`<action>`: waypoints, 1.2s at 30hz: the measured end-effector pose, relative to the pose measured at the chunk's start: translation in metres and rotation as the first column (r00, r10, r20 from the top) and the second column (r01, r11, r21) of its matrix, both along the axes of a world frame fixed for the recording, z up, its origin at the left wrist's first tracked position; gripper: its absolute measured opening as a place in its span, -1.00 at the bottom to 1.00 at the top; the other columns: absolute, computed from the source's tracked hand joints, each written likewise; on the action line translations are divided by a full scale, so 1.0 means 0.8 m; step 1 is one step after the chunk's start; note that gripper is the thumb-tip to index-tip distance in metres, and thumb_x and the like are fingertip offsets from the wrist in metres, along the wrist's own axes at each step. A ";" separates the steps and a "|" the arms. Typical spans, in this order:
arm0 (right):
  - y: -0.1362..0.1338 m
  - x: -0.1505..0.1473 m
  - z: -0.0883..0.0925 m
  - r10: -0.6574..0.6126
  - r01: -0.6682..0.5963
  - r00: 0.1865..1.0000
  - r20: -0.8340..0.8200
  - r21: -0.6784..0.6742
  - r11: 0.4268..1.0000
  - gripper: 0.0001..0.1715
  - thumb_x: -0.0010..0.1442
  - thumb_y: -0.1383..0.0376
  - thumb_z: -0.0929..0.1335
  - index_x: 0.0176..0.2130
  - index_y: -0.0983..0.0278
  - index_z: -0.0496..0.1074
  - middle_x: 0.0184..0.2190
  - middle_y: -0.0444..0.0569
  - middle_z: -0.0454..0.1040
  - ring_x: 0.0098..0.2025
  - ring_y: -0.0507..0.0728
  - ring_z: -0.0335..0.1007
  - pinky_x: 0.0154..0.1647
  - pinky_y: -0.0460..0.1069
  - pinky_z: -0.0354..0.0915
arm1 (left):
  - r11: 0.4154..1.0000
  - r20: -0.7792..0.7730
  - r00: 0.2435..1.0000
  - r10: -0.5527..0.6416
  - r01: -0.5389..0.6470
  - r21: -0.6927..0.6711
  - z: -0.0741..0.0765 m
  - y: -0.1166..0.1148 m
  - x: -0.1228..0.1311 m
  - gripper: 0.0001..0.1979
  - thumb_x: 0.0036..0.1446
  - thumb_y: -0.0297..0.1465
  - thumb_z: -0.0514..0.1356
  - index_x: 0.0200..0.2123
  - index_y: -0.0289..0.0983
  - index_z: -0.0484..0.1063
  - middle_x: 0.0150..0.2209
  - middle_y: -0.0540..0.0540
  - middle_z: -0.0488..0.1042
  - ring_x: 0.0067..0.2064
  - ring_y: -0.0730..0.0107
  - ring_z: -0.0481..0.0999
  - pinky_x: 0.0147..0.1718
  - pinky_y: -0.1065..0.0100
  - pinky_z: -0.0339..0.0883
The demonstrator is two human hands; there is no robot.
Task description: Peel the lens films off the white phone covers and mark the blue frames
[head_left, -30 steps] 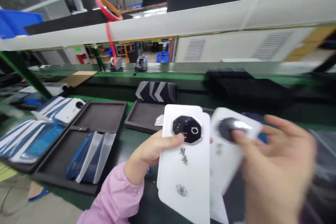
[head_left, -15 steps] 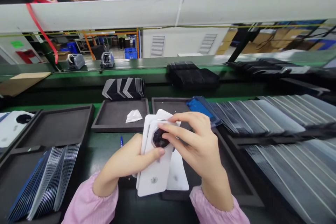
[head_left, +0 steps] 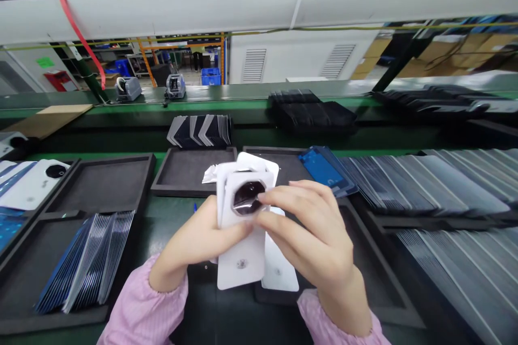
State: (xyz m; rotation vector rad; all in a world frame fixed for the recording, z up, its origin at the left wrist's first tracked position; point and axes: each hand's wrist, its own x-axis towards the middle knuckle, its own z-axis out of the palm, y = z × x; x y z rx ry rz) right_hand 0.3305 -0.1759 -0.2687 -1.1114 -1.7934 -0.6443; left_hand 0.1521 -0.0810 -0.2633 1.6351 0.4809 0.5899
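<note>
Near the frame's centre, the left hand clasps white phone back covers; the right hand sets narrowed fingertips beside the dark camera window, their grip unclear.

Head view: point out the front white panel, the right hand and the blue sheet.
Front white panel (head_left: 242, 245), head view: lower part of its face.
Right hand (head_left: 318, 237), head view: back of the hand.
Blue sheet (head_left: 321, 168), head view: middle of its face.

- My left hand: gripping, thumb laid across the front, other fingers hidden behind.
- My right hand: back toward me, fingers bent and pointing left, tips near my left thumb.
- Pink sleeves at both wrists.
</note>
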 end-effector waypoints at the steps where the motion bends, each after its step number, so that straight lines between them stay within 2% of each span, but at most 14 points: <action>1: -0.002 0.001 0.002 0.075 -0.075 0.997 -0.008 -0.053 0.996 -0.82 0.34 0.45 0.40 -0.22 0.17 0.53 -0.19 -0.09 0.67 -0.20 0.15 0.63 0.01 0.16 0.41 | 0.998 0.029 0.999 0.027 -0.025 -0.057 0.000 0.001 -0.003 -0.59 0.20 -0.28 0.38 0.11 -0.24 0.54 0.12 -0.15 0.61 0.17 -0.02 0.55 0.14 0.17 0.42; 3: -0.006 0.005 0.006 0.165 -0.182 0.971 -0.175 -0.088 0.979 -0.81 0.34 0.44 0.40 -0.27 0.16 0.52 -0.28 -0.13 0.66 -0.26 0.16 0.63 0.02 0.20 0.46 | 0.987 0.037 0.998 0.041 -0.034 -0.158 0.000 0.004 -0.009 -0.53 0.15 -0.24 0.44 0.09 -0.28 0.54 0.12 -0.21 0.61 0.15 -0.07 0.57 0.12 0.13 0.46; 4: -0.007 0.007 0.008 0.165 -0.188 0.929 -0.332 -0.038 0.981 -0.81 0.31 0.45 0.42 -0.28 0.15 0.53 -0.34 -0.14 0.64 -0.30 0.16 0.62 0.01 0.21 0.47 | 0.980 0.031 0.999 0.025 -0.018 -0.196 -0.001 0.006 -0.012 -0.51 0.14 -0.22 0.45 0.08 -0.29 0.54 0.11 -0.23 0.61 0.14 -0.09 0.58 0.11 0.11 0.48; 5: -0.006 0.009 0.009 0.161 -0.160 0.845 -0.510 0.047 0.986 -0.81 0.29 0.46 0.44 -0.29 0.16 0.54 -0.38 -0.15 0.61 -0.34 0.15 0.59 -0.04 0.20 0.49 | 0.974 0.027 1.000 -0.002 0.008 -0.224 -0.003 0.008 -0.014 -0.49 0.13 -0.21 0.46 0.08 -0.30 0.53 0.12 -0.26 0.60 0.14 -0.11 0.58 0.09 0.10 0.49; 7: -0.003 0.013 0.009 0.197 -0.049 0.575 -0.794 0.207 0.977 -0.84 0.21 0.45 0.51 -0.31 0.19 0.55 -0.45 -0.15 0.56 -0.42 0.12 0.52 -0.20 0.11 0.50 | 0.961 0.040 0.996 -0.078 0.086 -0.262 -0.006 0.010 -0.017 -0.48 0.14 -0.20 0.46 0.09 -0.31 0.52 0.13 -0.29 0.59 0.16 -0.14 0.57 0.10 0.07 0.50; 8: -0.001 0.016 0.009 0.231 -0.016 0.446 -0.865 0.250 0.968 -0.85 0.17 0.42 0.55 -0.33 0.22 0.56 -0.47 -0.14 0.53 -0.45 0.09 0.47 -0.29 0.06 0.47 | 0.953 0.056 0.992 -0.113 0.124 -0.276 -0.007 0.011 -0.018 -0.48 0.15 -0.20 0.46 0.10 -0.30 0.51 0.13 -0.30 0.59 0.17 -0.14 0.57 0.11 0.06 0.50; 10: 0.003 0.021 0.010 0.275 -0.050 0.282 -0.919 0.273 0.961 -0.81 0.10 0.35 0.61 -0.36 0.26 0.56 -0.49 -0.13 0.50 -0.49 0.05 0.39 -0.39 -0.01 0.41 | 0.935 0.094 0.980 -0.173 0.194 -0.298 -0.008 0.010 -0.018 -0.49 0.18 -0.21 0.44 0.12 -0.30 0.50 0.11 -0.30 0.60 0.13 -0.11 0.60 0.11 0.04 0.50; 13: 0.004 0.027 0.012 0.280 -0.105 0.176 -0.944 0.264 0.959 -0.74 0.05 0.30 0.65 -0.38 0.28 0.55 -0.49 -0.12 0.45 -0.51 0.03 0.34 -0.45 -0.02 0.39 | 0.911 0.143 0.962 -0.232 0.266 -0.314 -0.007 0.009 -0.017 -0.52 0.21 -0.24 0.43 0.13 -0.30 0.50 0.05 -0.28 0.62 -0.02 0.01 0.67 0.07 0.05 0.52; 17: 0.002 0.025 0.014 0.268 -0.110 0.169 -0.948 0.252 0.961 -0.74 0.03 0.30 0.65 -0.40 0.27 0.54 -0.50 -0.14 0.42 -0.51 0.03 0.33 -0.45 0.00 0.39 | 0.884 0.196 0.948 -0.252 0.308 -0.351 -0.004 0.006 -0.016 -0.56 0.23 -0.29 0.41 0.14 -0.27 0.52 0.02 -0.25 0.63 -0.11 0.07 0.69 0.02 0.06 0.55; 25: 0.003 0.022 0.015 0.256 -0.097 0.178 -0.950 0.242 0.965 -0.71 0.03 0.28 0.65 -0.41 0.27 0.53 -0.50 -0.13 0.42 -0.51 0.03 0.33 -0.42 0.01 0.40 | 0.880 0.189 0.951 -0.244 0.299 -0.369 -0.001 0.001 -0.018 -0.55 0.22 -0.27 0.41 0.14 -0.26 0.52 0.04 -0.27 0.62 -0.09 0.03 0.69 -0.02 0.07 0.59; 32: 0.003 0.019 0.015 0.258 -0.118 0.176 -0.950 0.240 0.964 -0.77 0.07 0.30 0.63 -0.39 0.25 0.54 -0.52 -0.14 0.40 -0.51 0.05 0.31 -0.52 -0.01 0.33 | 0.875 0.190 0.947 -0.261 0.315 -0.367 0.001 0.002 -0.019 -0.58 0.22 -0.29 0.42 0.11 -0.25 0.53 0.03 -0.24 0.63 -0.09 0.06 0.69 0.00 0.09 0.58; 36: 0.002 0.018 0.015 0.254 -0.106 0.176 -0.951 0.238 0.965 -0.76 0.06 0.31 0.63 -0.39 0.27 0.54 -0.51 -0.14 0.42 -0.49 0.04 0.33 -0.41 0.00 0.41 | 0.871 0.190 0.943 -0.271 0.325 -0.369 0.002 0.003 -0.019 -0.59 0.21 -0.28 0.41 0.10 -0.27 0.53 -0.01 -0.24 0.64 -0.10 0.04 0.69 0.01 0.07 0.57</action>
